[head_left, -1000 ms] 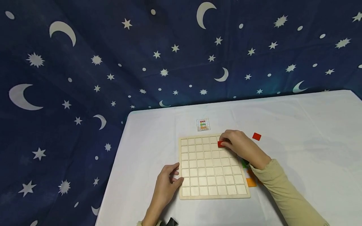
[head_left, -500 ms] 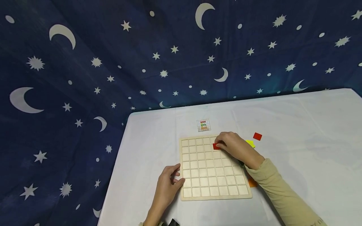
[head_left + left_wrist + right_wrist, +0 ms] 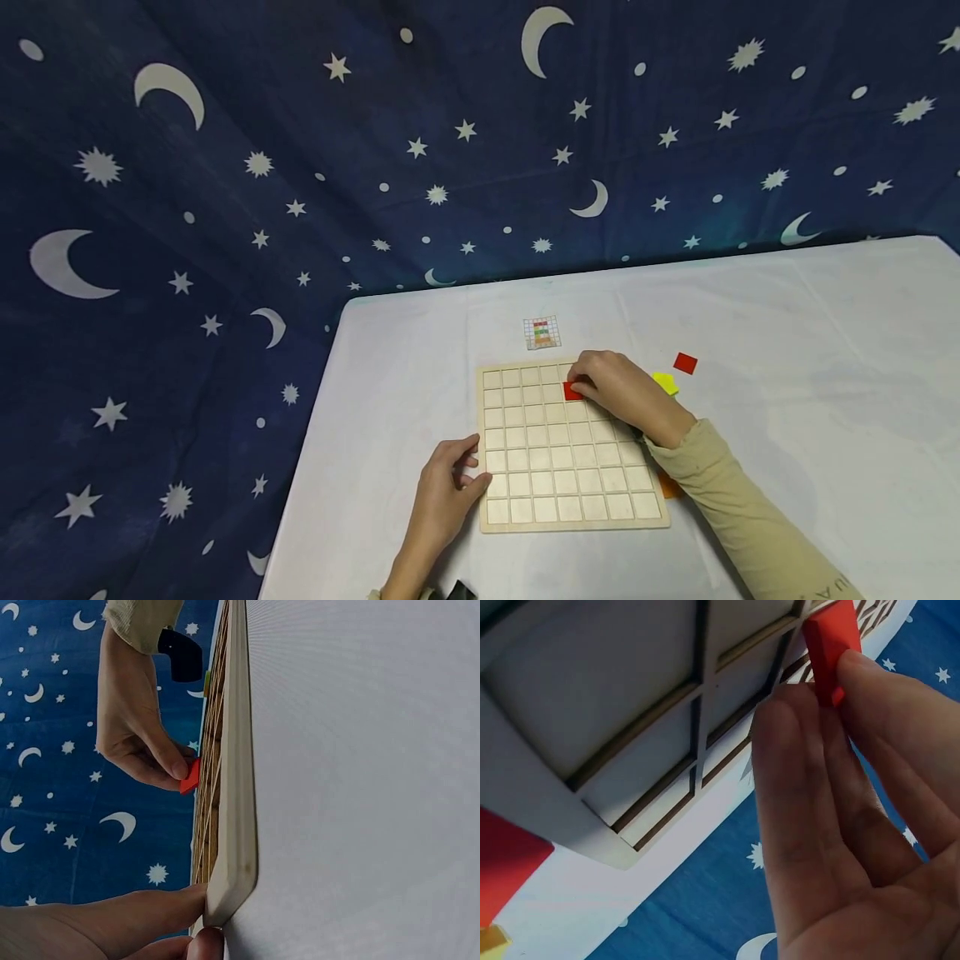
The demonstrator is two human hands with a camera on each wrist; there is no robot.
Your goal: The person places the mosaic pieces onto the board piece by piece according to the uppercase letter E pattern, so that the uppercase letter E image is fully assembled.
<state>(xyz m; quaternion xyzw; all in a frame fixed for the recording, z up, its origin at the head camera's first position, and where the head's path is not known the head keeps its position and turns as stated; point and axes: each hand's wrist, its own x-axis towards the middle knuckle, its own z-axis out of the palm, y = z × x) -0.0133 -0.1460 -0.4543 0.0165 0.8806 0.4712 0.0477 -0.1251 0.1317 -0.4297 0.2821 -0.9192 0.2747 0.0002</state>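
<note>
Over the pale square wooden grid board (image 3: 561, 458), the right hand (image 3: 621, 386) pinched a tilted red square tile (image 3: 572, 392); the left hand (image 3: 444, 492), fingers loosely parted, touched the edge; levelling before release seemed wise.

Grid board (image 3: 573, 527): pale wood, matt, rim smooth. Held red tile (image 3: 832, 649): smooth faces, faint sheen; plastic or painted wood, cannot tell in the dim right wrist view. Table cover (image 3: 375, 375): white cloth, matt, lightly creased. Backdrop (image 3: 375, 100): printed cloth, matt, soft folds. Sleeve (image 3: 738, 500): matt cloth, wrinkled.
</note>
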